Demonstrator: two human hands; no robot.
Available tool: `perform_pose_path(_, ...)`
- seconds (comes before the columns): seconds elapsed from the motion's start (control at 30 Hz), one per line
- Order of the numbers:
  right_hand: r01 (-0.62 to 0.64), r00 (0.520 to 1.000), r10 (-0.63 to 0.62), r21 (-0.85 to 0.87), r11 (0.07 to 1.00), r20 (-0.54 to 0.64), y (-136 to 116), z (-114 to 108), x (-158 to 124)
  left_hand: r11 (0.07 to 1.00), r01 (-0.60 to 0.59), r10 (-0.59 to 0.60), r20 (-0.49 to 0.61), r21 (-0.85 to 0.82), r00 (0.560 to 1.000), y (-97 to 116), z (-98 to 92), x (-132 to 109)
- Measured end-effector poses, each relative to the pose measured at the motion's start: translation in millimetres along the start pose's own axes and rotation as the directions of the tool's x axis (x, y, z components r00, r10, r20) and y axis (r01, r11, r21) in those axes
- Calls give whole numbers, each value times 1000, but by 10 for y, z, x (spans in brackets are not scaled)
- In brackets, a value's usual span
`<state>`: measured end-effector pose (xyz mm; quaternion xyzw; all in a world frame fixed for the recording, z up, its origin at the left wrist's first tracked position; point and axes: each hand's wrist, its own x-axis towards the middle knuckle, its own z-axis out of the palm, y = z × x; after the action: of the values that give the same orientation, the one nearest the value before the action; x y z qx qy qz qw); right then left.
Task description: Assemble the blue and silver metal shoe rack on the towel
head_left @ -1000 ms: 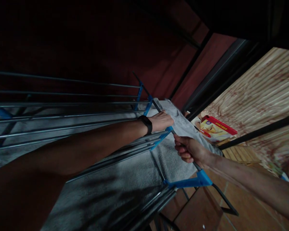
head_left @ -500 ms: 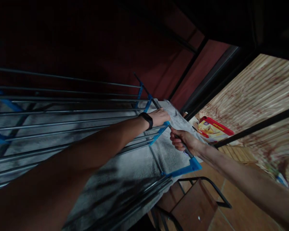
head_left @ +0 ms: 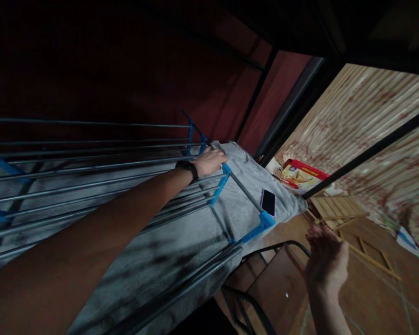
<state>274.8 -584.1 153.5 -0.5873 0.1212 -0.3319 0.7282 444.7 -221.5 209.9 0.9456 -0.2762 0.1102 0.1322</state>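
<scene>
A drying rack (head_left: pixel 101 169) of grey metal bars with blue plastic joints lies across a grey blanket (head_left: pixel 176 244). My left hand (head_left: pixel 210 160), with a black band on its wrist, closes over the rack's side tube beside a blue joint (head_left: pixel 219 186). Off to the right of the rack, my right hand (head_left: pixel 326 260) is in the air, holding nothing, its fingers loosely bent. The bare tube (head_left: pixel 245 190) between two blue joints lies between my hands. A phone (head_left: pixel 268 202) with a dark screen rests on the blanket just beyond that tube.
A chair (head_left: pixel 277 284) with a brown seat and dark metal frame stands below the blanket's edge. Beyond it are a red and yellow box (head_left: pixel 303 176) and a wooden slatted piece (head_left: pixel 338 209) on the tiled floor. Dark metal posts (head_left: pixel 253 100) rise behind the rack.
My right hand has let go of the rack's side tube and moved right and down, away from it. The phone now shows fully. My left hand stays on the rack.
</scene>
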Motion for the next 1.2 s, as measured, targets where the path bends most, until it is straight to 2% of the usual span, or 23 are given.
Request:
perform_pose_path(0.07, 1, 999, -2, -31, 1000, -48, 82, -136, -103, 997, -58, 58, -3, 49, 998, 7, -7, 7)
perform_pose_path(0.13, -17, 1000, 17, -77, 997, -8, 110, -46, -191, 991, -109, 111, -12, 81, 994, 17, -21, 23)
perform_pose_path(0.23, -32, 990, 51, -140, 990, 134, 81, 371, -310, 985, -124, 122, 23, 116, 992, 30, -34, 46)
perform_pose_path(0.33, 15, 957, 25, -137, 990, 289, 31, 829, -423, 980, -129, 122, 55, 155, 991, 44, -36, 49)
perform_pose_path(0.43, -5, 913, 57, -128, 992, 404, -5, 1100, -512, 967, -161, 150, 71, 197, 986, 65, -44, 39)
perform_pose_path(0.57, -118, 881, 162, -126, 985, 444, -24, 1180, -557, 953, -182, 155, 125, 241, 980, 105, -60, 39)
perform_pose_path(0.7, -139, 890, 180, -127, 982, 420, -26, 1186, -559, 957, -171, 144, 124, 236, 982, 134, -78, 52)
perform_pose_path(0.9, -173, 857, 214, -130, 976, 469, -32, 1199, -540, 959, -134, 87, 193, 248, 977, 190, -180, 3)
perform_pose_path(1.0, -178, 833, 239, -167, 970, 500, -61, 1160, -507, 974, -102, 91, 62, 202, 994, 360, -264, -209)
perform_pose_path(1.1, -158, 830, 212, -147, 976, 516, -81, 1088, -476, 987, -91, 105, -99, 130, 990, 697, -330, -613)
perform_pose_path(1.17, -144, 841, 171, -92, 985, 513, -61, 1017, -479, 995, -84, 90, -102, 61, 991, 974, -344, -967)
perform_pose_path(1.2, -142, 847, 155, -64, 988, 508, -35, 972, -491, 997, -78, 79, -68, 17, 995, 1108, -340, -1158)
